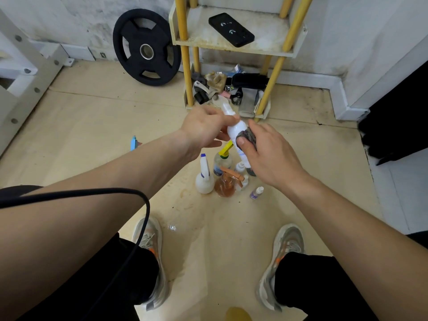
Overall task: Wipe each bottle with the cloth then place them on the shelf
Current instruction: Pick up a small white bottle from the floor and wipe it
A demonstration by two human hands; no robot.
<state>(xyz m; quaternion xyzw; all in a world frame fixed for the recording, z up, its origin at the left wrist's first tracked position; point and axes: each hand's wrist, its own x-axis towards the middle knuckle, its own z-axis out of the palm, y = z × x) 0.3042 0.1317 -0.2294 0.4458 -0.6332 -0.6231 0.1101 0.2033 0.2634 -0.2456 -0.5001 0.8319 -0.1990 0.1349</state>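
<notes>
Hands (234, 140) wipe white bottle (235, 129) (grey cloth (249, 136)).

A bottle (235, 132) is held in the air between the left grip (203, 130), on its upper part, and the right grip (266, 154), which presses a cloth (249, 136) against its right side. Below them a cluster of bottles (204, 181) stands on the floor (92, 117), with a small bottle (256, 193) just to its right. Behind stands the shelf (208, 42), a phone (231, 29) on its upper tier and clutter (249, 81) on its lowest, and a weight plate (146, 47) leans on the wall to its left.
</notes>
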